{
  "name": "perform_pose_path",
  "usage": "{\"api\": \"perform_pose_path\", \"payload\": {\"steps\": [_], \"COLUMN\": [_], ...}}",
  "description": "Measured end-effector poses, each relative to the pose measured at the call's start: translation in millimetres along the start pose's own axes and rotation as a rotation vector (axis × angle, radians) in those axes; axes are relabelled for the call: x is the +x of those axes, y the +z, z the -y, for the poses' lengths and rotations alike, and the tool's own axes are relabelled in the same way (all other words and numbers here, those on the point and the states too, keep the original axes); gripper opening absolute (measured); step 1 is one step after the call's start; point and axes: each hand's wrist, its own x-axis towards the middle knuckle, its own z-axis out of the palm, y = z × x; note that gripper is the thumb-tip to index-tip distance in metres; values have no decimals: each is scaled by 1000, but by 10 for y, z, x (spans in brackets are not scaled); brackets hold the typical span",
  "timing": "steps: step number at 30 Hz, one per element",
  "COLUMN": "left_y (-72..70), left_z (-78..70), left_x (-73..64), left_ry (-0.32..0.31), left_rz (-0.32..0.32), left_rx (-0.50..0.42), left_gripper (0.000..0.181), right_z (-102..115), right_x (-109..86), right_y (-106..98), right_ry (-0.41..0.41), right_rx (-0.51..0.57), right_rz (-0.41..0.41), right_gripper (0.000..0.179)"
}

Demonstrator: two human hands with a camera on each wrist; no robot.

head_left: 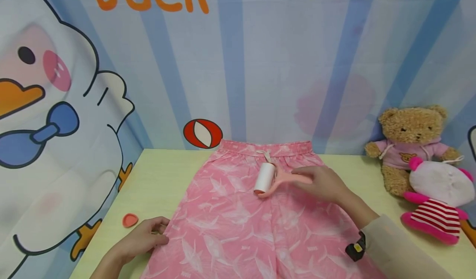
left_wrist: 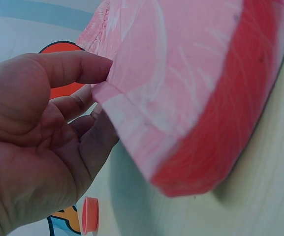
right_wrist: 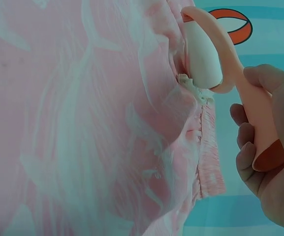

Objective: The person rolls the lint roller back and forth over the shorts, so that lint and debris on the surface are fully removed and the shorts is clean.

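Observation:
Pink pants (head_left: 230,204) with a pale leaf-like print and an elastic waistband lie spread out, the waistband at the far side and a light drawstring (head_left: 266,156) at its middle. My right hand (head_left: 321,182) grips the peach handle of a lint roller (head_left: 265,179). Its white roll lies over the upper front of the pants, just below the drawstring. At the side edge of the pants my left hand (head_left: 143,237) pinches the fabric between thumb and fingers; in the left wrist view this edge (left_wrist: 132,118) is lifted off the table.
A small orange-red cap (head_left: 130,220) lies on the pale yellow table (head_left: 167,175), left of the pants. At the right sit a brown teddy bear (head_left: 412,126) and a pink-and-white plush toy (head_left: 439,213). A duck-printed cloth backdrop (head_left: 267,64) rises behind.

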Motion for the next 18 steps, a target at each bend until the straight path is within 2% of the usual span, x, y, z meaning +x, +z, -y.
{"api": "perform_pose_path", "payload": {"steps": [6,14,18], "left_y": [-4,6,13], "left_z": [12,12,2], "left_x": [-2,-2,1], "left_ry": [1,2,4], "left_rz": [2,-3,-5], "left_rx": [2,5,8], "left_gripper": [38,37,37], "right_z": [-17,24,89], "right_x": [2,134,206], "right_y": [8,182,276], "right_ry": [-9,-13,20], "right_rx": [19,66,93], "right_rz": [-3,-1,9], "right_gripper": [38,36,37]}}
